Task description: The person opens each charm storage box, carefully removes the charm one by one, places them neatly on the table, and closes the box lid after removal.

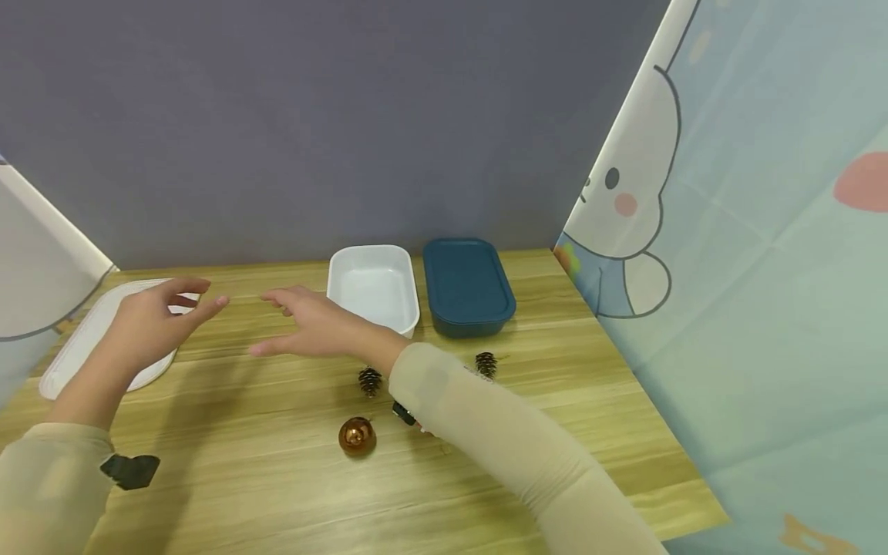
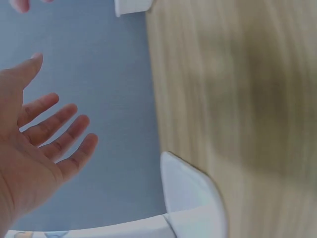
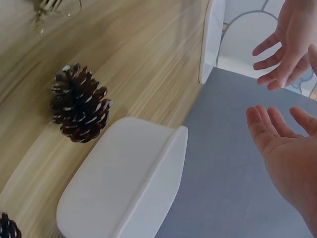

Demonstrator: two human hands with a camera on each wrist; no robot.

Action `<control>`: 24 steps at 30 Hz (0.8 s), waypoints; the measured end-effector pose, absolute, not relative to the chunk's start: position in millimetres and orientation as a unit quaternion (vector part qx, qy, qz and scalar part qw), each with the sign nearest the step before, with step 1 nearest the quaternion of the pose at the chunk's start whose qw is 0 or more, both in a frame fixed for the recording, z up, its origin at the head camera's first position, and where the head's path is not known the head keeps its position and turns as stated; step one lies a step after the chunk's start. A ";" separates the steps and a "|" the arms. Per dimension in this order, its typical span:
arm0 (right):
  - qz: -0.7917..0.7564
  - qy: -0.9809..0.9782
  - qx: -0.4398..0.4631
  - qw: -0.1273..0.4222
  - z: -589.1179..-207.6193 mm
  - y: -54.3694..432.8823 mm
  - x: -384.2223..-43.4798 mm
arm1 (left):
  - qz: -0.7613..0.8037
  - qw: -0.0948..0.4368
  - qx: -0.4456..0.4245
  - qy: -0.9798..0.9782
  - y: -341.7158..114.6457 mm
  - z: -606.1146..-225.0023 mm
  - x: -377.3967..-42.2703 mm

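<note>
My left hand [image 1: 161,314] hovers over a flat white lid-like piece [image 1: 79,348] at the table's left, its fingers loosely bent with nothing between them. Facing it across a gap, my right hand [image 1: 315,324] hangs in the air just left of an open white container [image 1: 375,285], thumb and fingers spread apart. In the left wrist view the left palm [image 2: 29,168] is bare. The right palm [image 3: 292,163] likewise holds nothing in the right wrist view. The white container shows no contents, though my right wrist covers its near corner.
A dark blue lidded container [image 1: 468,281] stands right of the white one. Two pine cones [image 1: 370,381] [image 1: 486,364] and a shiny copper-coloured ball ornament [image 1: 357,436] lie nearer me. Small items are partly hidden beneath my right forearm. A grey panel [image 1: 333,131] closes the table's back.
</note>
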State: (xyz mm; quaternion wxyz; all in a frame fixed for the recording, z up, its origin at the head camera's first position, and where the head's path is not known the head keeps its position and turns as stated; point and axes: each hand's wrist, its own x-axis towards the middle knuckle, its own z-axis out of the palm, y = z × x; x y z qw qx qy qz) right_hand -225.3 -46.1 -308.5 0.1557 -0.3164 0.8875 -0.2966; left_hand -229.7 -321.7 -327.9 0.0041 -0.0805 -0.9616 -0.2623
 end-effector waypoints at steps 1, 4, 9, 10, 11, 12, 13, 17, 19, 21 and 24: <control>-0.292 0.889 -0.317 0.156 -308.4 -48.8 -224.7 | -0.263 0.006 -0.081 -0.961 -324.0 -331.0 -228.8; -0.288 0.889 -0.315 0.165 -308.3 -57.5 -222.7 | -0.265 0.005 -0.077 -0.961 -332.2 -338.3 -225.7; -0.276 0.893 -0.307 0.181 -308.6 -72.9 -219.6 | -0.262 -0.010 -0.048 -0.964 -351.1 -346.0 -218.8; -0.268 0.896 -0.305 0.182 -309.2 -76.1 -219.1 | -0.259 -0.013 -0.044 -0.965 -355.6 -347.3 -217.2; -0.261 0.898 -0.304 0.181 -309.6 -79.2 -218.5 | -0.253 -0.012 -0.040 -0.967 -360.2 -348.8 -215.7; -0.254 0.901 -0.303 0.180 -310.1 -82.5 -217.9 | -0.247 -0.010 -0.038 -0.968 -364.8 -350.6 -214.1; -0.246 0.904 -0.302 0.178 -310.8 -85.7 -217.4 | -0.241 -0.006 -0.037 -0.970 -369.3 -353.0 -212.6; -0.220 0.912 -0.295 0.182 -314.5 -97.3 -216.4 | -0.219 0.002 -0.032 -0.975 -390.9 -362.6 -208.3; -0.206 0.914 -0.295 0.186 -317.1 -103.4 -216.9 | -0.210 0.009 -0.027 -0.977 -403.9 -369.6 -206.9; -0.195 0.916 -0.293 0.194 -320.1 -108.7 -217.9 | -0.209 0.012 -0.021 -0.978 -418.8 -378.3 -205.2; -0.187 0.915 -0.290 0.208 -326.0 -115.3 -219.9 | -0.206 0.018 -0.003 -0.978 -443.1 -398.0 -204.1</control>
